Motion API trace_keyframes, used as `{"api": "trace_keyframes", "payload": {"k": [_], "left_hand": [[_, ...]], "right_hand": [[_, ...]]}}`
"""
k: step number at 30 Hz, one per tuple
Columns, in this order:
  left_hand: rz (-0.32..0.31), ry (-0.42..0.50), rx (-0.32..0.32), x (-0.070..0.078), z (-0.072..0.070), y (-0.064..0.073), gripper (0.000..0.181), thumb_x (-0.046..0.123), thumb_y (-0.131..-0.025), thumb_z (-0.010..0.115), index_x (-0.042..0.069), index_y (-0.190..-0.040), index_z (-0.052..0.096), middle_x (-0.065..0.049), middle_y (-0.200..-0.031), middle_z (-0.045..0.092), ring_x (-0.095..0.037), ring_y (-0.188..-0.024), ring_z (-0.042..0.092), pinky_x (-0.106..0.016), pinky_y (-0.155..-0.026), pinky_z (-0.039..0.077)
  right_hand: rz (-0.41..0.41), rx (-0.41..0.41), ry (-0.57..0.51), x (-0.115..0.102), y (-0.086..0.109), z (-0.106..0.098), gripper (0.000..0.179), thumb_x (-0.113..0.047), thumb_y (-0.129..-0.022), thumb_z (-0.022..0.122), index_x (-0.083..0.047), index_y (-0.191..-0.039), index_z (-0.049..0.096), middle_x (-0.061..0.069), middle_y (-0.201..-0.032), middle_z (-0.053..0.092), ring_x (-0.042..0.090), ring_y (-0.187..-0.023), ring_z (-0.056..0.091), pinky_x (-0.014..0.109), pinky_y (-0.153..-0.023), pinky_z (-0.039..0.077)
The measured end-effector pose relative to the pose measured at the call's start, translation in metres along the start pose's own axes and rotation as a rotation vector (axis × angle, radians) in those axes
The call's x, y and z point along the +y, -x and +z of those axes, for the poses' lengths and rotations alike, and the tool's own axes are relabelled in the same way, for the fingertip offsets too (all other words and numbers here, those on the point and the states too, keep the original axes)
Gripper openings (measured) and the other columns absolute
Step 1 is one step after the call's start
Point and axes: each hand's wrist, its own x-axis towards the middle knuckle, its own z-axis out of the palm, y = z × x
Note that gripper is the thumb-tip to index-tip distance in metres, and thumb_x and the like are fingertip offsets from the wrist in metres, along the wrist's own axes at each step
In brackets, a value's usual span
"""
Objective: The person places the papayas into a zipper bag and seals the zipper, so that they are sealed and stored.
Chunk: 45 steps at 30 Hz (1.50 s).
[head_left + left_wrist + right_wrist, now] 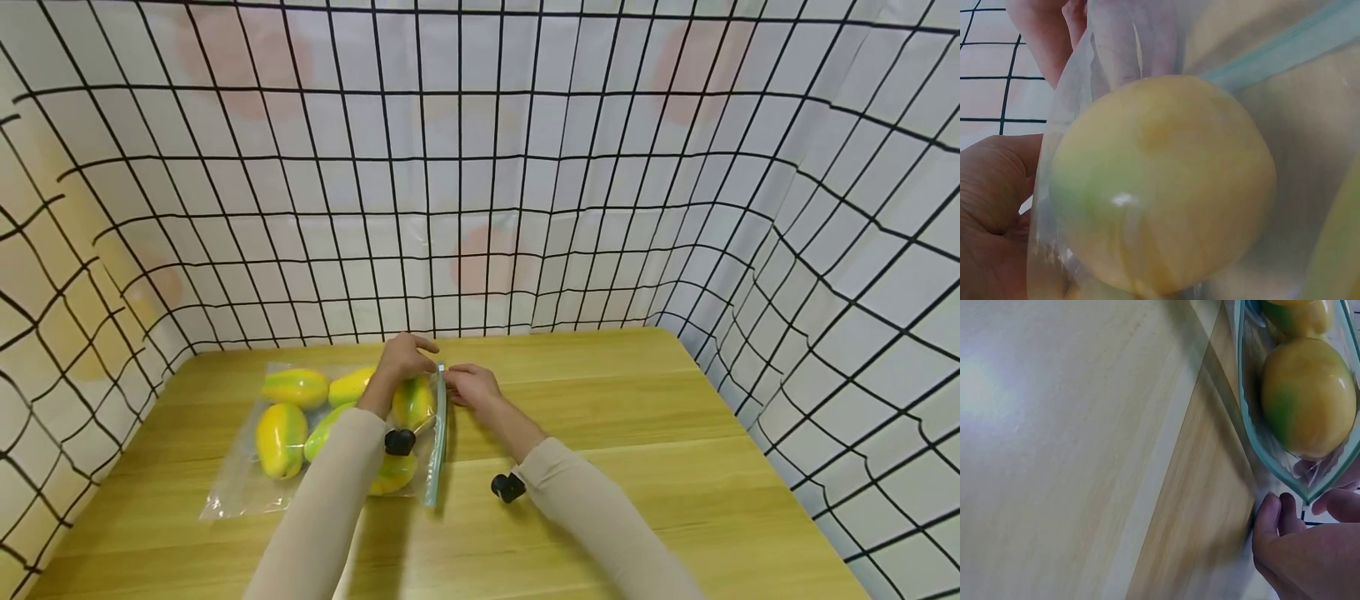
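Note:
A clear zip bag lies flat on the table, with several glossy yellow-green fruits inside that look like mangoes. Its teal zip strip faces right, and in the right wrist view the bag's mouth gapes around two fruits. My left hand is over the far end of the bag beside the zip, thumb and fingers apart. Across the zip's far corner, my right hand has its fingertips close to the strip; a gap shows between thumb and fingers around that corner. Plastic blurs some fingers in the left wrist view.
The wooden table extends to the right of the bag. A black grid net with a pale sheet behind it surrounds the back and sides. Small black wrist cameras sit near both sleeves.

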Motion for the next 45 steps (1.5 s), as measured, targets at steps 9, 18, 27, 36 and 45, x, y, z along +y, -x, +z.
{"api": "trace_keyframes", "payload": {"k": [9,18,27,36,45], "left_hand": [[-0.013,0.073,0.021,0.000,0.002,0.006,0.035,0.010,-0.081,0.077,0.005,-0.116,0.077,-0.015,-0.125,0.071,-0.029,-0.109,0.061,-0.037,-0.091,0.054],[-0.001,0.089,0.035,0.001,0.000,0.005,0.033,0.006,-0.080,0.077,0.005,-0.113,0.078,-0.014,-0.119,0.074,-0.024,-0.092,0.059,-0.024,-0.069,0.046],[-0.012,0.113,0.019,0.005,-0.005,0.009,0.030,0.007,-0.082,0.077,0.008,-0.112,0.079,-0.012,-0.117,0.075,-0.024,-0.096,0.062,-0.029,-0.077,0.050],[-0.001,0.133,0.004,0.001,-0.005,0.008,0.021,0.007,-0.084,0.077,0.009,-0.104,0.081,-0.010,-0.114,0.076,-0.026,-0.109,0.065,-0.035,-0.090,0.054],[-0.003,0.172,0.016,-0.001,-0.009,0.008,0.018,0.007,-0.085,0.077,0.011,-0.101,0.082,-0.008,-0.103,0.078,-0.024,-0.100,0.070,-0.032,-0.084,0.056]], "right_hand": [[0.032,0.032,-0.095,0.000,-0.002,0.003,0.038,-0.008,-0.094,0.065,0.005,-0.129,0.064,0.018,-0.115,0.073,0.014,-0.084,0.068,0.031,-0.087,0.059],[0.036,0.066,-0.141,-0.003,-0.007,0.007,0.027,-0.007,-0.090,0.071,0.007,-0.113,0.072,0.012,-0.096,0.077,0.012,-0.076,0.068,0.030,-0.083,0.060],[0.009,0.086,-0.125,-0.008,-0.009,0.009,0.023,-0.005,-0.088,0.073,0.007,-0.108,0.075,0.006,-0.089,0.074,0.011,-0.073,0.066,0.032,-0.086,0.060],[-0.004,0.066,-0.135,-0.009,-0.009,0.006,0.023,-0.003,-0.089,0.072,0.007,-0.109,0.074,0.011,-0.098,0.075,0.010,-0.074,0.067,0.032,-0.086,0.060],[-0.023,0.043,-0.128,-0.012,-0.007,0.007,0.023,-0.002,-0.090,0.072,0.006,-0.112,0.074,0.019,-0.113,0.074,0.012,-0.080,0.069,0.036,-0.093,0.058]]}}
